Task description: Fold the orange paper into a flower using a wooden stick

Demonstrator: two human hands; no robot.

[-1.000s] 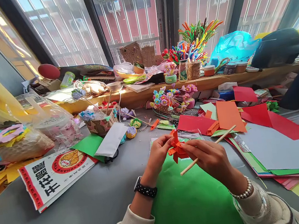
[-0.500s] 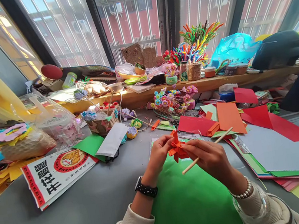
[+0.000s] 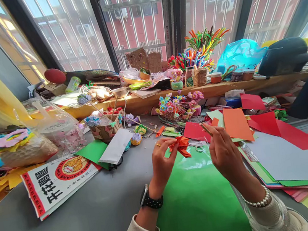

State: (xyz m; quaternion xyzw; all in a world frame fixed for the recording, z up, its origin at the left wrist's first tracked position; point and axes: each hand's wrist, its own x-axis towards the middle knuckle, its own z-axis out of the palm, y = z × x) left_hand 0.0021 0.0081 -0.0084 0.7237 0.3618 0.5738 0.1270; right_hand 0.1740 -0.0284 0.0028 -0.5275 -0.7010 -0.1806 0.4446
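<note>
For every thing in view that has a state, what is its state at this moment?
Left hand: fingers pinched on the folded orange paper flower.
Folded orange paper flower: held up above the green paper sheet.
Right hand: closed around the thin wooden stick.
Thin wooden stick: tip pokes out above the fingers, apart from the flower.
Green paper sheet: lies flat on the grey table.

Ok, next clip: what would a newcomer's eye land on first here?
Probably the orange folded paper piece, pinched in the left hand above the bright green sheet at the near edge of the grey table. The right hand beside it holds a thin wooden stick. Next come the loose red and orange sheets to the right and the bunch of coloured pipe cleaners on the window ledge.
</note>
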